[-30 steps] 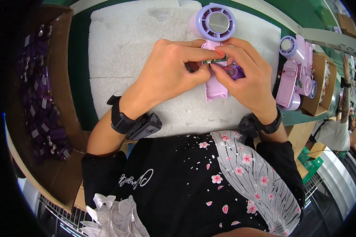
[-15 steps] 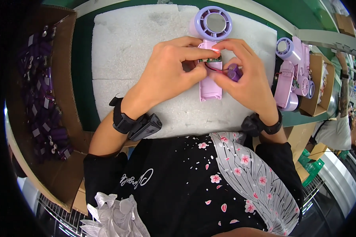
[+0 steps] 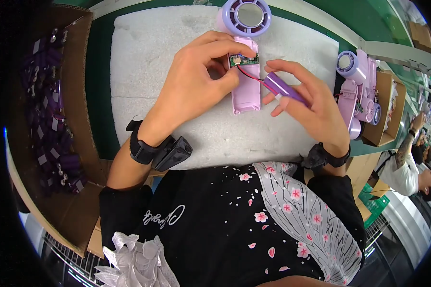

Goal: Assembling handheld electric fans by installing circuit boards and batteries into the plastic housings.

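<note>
A handheld fan (image 3: 246, 95) with an opened pink handle and a round lilac head lies on the white foam sheet (image 3: 143, 62). My left hand (image 3: 196, 71) grips the upper part of that handle, fingertips at the small green circuit board (image 3: 244, 60) inside it. From the board, red and black wires (image 3: 249, 74) run to a purple cylindrical battery (image 3: 285, 88). My right hand (image 3: 316, 103) holds this battery slantwise, to the right of the handle and apart from it.
On the left stands a cardboard box (image 3: 76, 129) holding many purple batteries with wires. More pink fan parts (image 3: 349, 93) are piled at the right, beside a small cardboard box (image 3: 385, 107). A person (image 3: 400, 170) in a white shirt is farther right.
The fan has shifted a little up and left with my left hand. My right hand has drawn the battery away to the right and turned it, so its side and the wires show.
</note>
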The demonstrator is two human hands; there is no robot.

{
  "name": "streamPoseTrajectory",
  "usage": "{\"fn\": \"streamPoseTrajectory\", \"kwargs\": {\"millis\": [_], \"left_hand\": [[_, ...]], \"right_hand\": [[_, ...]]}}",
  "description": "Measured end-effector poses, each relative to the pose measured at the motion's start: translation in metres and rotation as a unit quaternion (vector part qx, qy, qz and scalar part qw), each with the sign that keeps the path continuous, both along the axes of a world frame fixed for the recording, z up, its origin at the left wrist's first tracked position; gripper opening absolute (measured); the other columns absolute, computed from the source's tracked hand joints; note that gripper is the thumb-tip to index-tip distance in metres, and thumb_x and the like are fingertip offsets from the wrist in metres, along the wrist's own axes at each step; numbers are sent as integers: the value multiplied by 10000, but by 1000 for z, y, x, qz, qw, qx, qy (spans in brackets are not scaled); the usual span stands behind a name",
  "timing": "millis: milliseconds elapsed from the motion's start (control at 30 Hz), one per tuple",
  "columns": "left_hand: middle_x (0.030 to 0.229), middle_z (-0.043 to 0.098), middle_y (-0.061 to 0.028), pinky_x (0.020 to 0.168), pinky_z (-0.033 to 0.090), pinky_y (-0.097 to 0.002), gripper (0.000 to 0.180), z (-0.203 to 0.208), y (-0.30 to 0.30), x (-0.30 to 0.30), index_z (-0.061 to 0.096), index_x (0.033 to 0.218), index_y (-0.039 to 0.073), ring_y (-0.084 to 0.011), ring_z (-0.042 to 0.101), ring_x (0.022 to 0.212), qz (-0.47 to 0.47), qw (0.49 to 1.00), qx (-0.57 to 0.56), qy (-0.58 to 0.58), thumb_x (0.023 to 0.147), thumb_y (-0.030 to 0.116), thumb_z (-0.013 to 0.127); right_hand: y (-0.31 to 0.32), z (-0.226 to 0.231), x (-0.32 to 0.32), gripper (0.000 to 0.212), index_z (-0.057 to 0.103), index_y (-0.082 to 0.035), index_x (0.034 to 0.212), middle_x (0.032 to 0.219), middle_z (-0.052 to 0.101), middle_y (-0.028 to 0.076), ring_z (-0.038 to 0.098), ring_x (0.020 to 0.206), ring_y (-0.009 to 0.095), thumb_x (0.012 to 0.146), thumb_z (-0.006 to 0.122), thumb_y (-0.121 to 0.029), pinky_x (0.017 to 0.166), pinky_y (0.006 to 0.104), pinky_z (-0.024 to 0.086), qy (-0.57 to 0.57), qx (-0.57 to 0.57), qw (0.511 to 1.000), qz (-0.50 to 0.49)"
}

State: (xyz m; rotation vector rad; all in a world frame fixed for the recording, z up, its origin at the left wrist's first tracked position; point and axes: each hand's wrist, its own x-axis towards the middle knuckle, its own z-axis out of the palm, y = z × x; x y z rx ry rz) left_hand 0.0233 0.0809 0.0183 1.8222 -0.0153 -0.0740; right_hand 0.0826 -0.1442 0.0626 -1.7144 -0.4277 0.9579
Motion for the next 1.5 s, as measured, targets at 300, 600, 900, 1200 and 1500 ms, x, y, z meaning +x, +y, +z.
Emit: {"fn": "streamPoseTrajectory", "kwargs": {"millis": [300, 600, 900, 1200, 1500], "left_hand": [[1142, 580, -54, 765, 506, -224, 345, -1, -5, -2, 679, 1086, 37, -116, 589, 915, 30, 1000, 0, -1, 772, -51, 569], [1098, 608, -59, 706, 508, -215, 326, -7, -10, -2, 692, 1058, 50, -120, 605, 834, 55, 998, 3, -37, 770, -62, 591], [1045, 650, -66, 663, 514, -237, 313, -11, -12, -1, 707, 1040, 59, -142, 618, 737, 73, 995, 6, -62, 761, -45, 611], [1036, 649, -64, 651, 497, -239, 312, -12, -10, -2, 708, 1039, 59, -130, 599, 704, 73, 996, -3, -50, 760, -41, 610], [1033, 646, -70, 648, 493, -239, 312, -13, -13, 1, 707, 1036, 57, -128, 591, 694, 70, 996, -6, -61, 756, -41, 608]], "right_hand": [[0, -8, 5, 202, 665, 1, 1022, 979, 667, 70, 650, 733, 144, 820, 670, 6, 575, 260, 487, -283, -161, 943, -71], [-3, -12, -3, 145, 691, 16, 868, 1011, 703, 103, 663, 780, 226, 737, 749, -7, 640, 308, 523, -524, -122, 842, 35], [6, -17, -9, 123, 690, 24, 824, 1003, 715, 116, 676, 798, 247, 727, 755, -15, 668, 305, 542, -582, -146, 798, 50], [2, -14, -7, 101, 675, 18, 787, 983, 725, 116, 682, 776, 258, 734, 745, -31, 658, 317, 539, -532, -143, 834, 28], [2, -18, -10, 113, 629, 24, 820, 1025, 683, 146, 652, 838, 308, 749, 711, -7, 717, 369, 528, -539, -147, 829, 38]]}}
